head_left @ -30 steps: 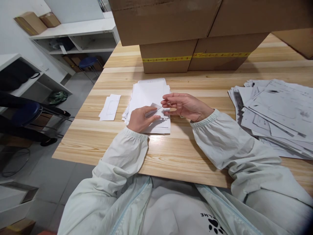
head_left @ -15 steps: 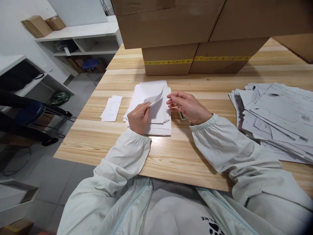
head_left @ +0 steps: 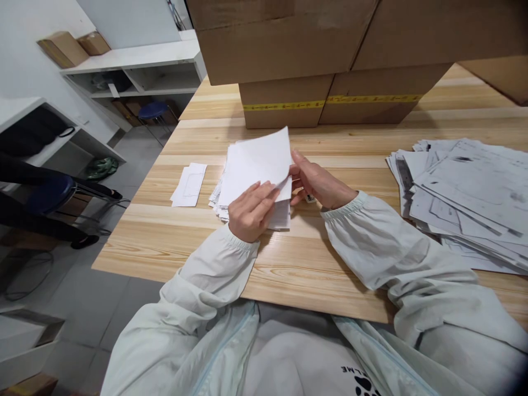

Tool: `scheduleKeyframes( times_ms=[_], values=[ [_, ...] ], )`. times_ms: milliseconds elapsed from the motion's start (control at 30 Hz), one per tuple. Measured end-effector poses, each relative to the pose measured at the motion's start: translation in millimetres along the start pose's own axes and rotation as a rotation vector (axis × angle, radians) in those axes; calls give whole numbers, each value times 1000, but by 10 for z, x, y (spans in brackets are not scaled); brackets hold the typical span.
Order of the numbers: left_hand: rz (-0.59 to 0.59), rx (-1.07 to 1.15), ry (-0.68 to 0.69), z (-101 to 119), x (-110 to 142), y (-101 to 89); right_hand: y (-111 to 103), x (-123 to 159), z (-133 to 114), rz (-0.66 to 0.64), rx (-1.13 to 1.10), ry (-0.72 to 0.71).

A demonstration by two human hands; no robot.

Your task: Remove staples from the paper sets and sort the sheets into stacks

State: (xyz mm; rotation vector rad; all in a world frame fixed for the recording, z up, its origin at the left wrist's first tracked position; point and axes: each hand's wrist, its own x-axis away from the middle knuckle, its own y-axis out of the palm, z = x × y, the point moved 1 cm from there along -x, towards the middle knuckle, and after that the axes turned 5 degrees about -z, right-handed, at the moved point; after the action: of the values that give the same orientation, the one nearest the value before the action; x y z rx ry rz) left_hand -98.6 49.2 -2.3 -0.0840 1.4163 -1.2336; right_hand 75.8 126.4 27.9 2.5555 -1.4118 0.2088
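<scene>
The head view showed the left hand's fingers [head_left: 258, 201] lying close together across the lower part of a blank white sheet [head_left: 256, 159]; whether the left hand [head_left: 247, 214] pinched it from below could not be told, as the thumb was hidden. The right hand [head_left: 319, 182] stood at the sheet's right edge, its thumb apart from the curved fingers. The sheet lay tilted over a paper stack [head_left: 282, 219], its far right corner pointing away from the person. A small black-and-white object [head_left: 310, 198] showed partly beneath the right hand. Left of the stack, a few white paper slips [head_left: 188, 186] rested on the wooden table [head_left: 165, 236]; well to the right spread a messy pile of marked papers [head_left: 474, 187]. Beyond the stack stood cardboard boxes [head_left: 284, 93], the lower ones banded with yellow tape [head_left: 284, 106].
</scene>
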Motion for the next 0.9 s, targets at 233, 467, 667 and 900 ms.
scheduleKeyframes(
  times_ms=[233, 467, 667, 900],
  values=[
    [-96, 146, 123, 230, 68, -44, -120, 69, -14, 163, 88, -173],
    [177, 545, -467, 87, -107, -219, -423, 922, 36, 316, -102, -361],
    [-466, 1418, -799, 283, -110, 29, -537, 1222, 700, 203, 102, -18],
    [-464, 1767, -1082, 379, 37, 251, -510, 1167, 882, 236, -5, 17]
  ],
)
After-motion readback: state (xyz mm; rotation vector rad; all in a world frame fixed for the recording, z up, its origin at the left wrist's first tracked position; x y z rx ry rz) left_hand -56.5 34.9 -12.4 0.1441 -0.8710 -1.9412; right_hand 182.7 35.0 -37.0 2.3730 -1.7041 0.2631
